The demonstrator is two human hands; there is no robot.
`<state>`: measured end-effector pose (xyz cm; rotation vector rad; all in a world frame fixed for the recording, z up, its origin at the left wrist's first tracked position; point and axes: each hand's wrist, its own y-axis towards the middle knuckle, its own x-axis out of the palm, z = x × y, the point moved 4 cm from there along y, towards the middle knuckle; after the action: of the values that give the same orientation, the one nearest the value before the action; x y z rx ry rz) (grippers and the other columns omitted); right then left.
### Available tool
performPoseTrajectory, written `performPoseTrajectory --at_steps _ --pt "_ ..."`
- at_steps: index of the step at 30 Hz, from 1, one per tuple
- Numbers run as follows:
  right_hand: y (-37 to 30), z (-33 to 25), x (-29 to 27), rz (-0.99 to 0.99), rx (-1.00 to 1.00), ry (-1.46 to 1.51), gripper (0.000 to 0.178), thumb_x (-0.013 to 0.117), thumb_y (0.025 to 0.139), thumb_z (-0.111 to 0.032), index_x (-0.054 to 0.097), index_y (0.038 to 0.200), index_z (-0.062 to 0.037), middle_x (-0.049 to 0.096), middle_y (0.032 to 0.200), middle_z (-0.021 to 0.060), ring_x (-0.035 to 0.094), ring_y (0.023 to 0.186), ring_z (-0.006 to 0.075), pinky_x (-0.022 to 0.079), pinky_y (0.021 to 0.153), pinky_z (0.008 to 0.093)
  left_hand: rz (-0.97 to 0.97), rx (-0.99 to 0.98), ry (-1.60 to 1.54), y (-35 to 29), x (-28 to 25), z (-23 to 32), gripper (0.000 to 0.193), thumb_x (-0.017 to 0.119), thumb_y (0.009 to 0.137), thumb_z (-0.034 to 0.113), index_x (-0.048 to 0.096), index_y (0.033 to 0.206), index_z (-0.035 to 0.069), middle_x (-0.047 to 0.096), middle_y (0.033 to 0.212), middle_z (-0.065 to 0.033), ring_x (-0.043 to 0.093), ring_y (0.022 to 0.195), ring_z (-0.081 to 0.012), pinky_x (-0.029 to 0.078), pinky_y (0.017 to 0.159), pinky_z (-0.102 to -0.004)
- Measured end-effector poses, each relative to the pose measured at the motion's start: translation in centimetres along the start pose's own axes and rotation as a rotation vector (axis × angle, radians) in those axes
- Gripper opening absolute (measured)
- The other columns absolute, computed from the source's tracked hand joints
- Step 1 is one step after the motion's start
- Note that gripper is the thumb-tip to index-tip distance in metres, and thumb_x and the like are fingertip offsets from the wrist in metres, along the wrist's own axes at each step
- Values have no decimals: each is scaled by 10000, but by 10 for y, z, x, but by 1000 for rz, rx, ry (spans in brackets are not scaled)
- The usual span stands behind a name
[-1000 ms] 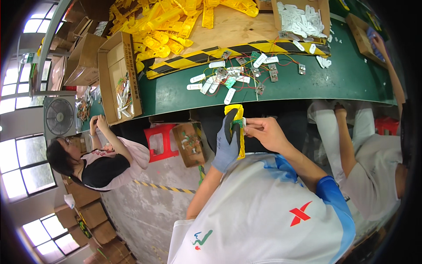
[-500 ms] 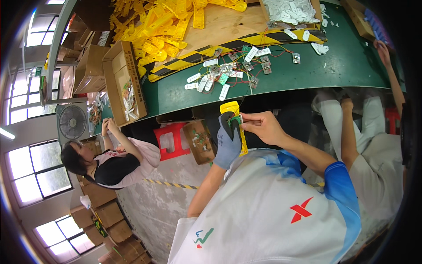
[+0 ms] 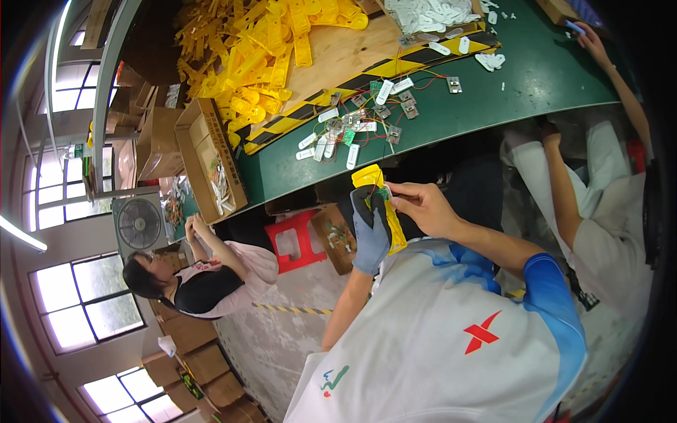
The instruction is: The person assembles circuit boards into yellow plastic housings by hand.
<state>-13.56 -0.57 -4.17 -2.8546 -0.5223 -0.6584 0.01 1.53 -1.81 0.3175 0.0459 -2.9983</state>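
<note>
My left hand (image 3: 371,231), in a grey glove with black on the thumb and fingers, is closed around a long yellow plastic housing (image 3: 397,233), tilted in front of my chest. My bare right hand (image 3: 431,209) comes in from the right, thumb and forefinger pinched at the housing's inner side. A bit of green circuit board (image 3: 385,192) and thin red wire show there; the fingertips cover whatever they pinch. Just beyond the hands, on the green bench (image 3: 278,166), lies a cluster of white oval pieces (image 3: 352,156), small boards (image 3: 393,134) and red and yellow wires.
Yellow housings (image 3: 271,53) are heaped on a wooden board edged with black-and-yellow tape (image 3: 395,67). White pieces (image 3: 430,15) fill a box behind. A cardboard box (image 3: 211,166) sits at the bench's left end. Co-workers are on both sides; a red stool (image 3: 300,243) stands left.
The whole view has turned slightly, so the bench items appear farther left. Both hands stay on the yellow housing, right fingers still at its inner side. The right-hand co-worker's hand now shows a blue piece.
</note>
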Motion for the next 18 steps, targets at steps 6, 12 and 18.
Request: performPoseTrajectory --at_steps 6,12,18 --pt "-9 -9 11 31 -31 -61 331 581 952 -37 574 1273 42 688 1121 133 614 971 79 519 857 232 27 25 -86 -9 -8 -3 166 499 990 79 463 1149 51 476 1052 -55 506 926 -122 448 792 -268" --pt "-11 -10 31 25 -42 -101 314 591 949 -47 593 1249 43 701 1086 139 623 940 80 527 818 236 11 67 -124 -13 -31 -1 154 502 982 50 485 1134 68 479 1042 -34 511 925 -103 453 795 -259" --pt "-16 -17 46 16 -79 -235 315 595 933 -32 595 1237 50 699 1072 153 643 915 107 525 806 253 21 41 -183 -22 -43 -5 153 504 979 44 490 1129 72 485 1036 -29 508 918 -101 451 790 -257"
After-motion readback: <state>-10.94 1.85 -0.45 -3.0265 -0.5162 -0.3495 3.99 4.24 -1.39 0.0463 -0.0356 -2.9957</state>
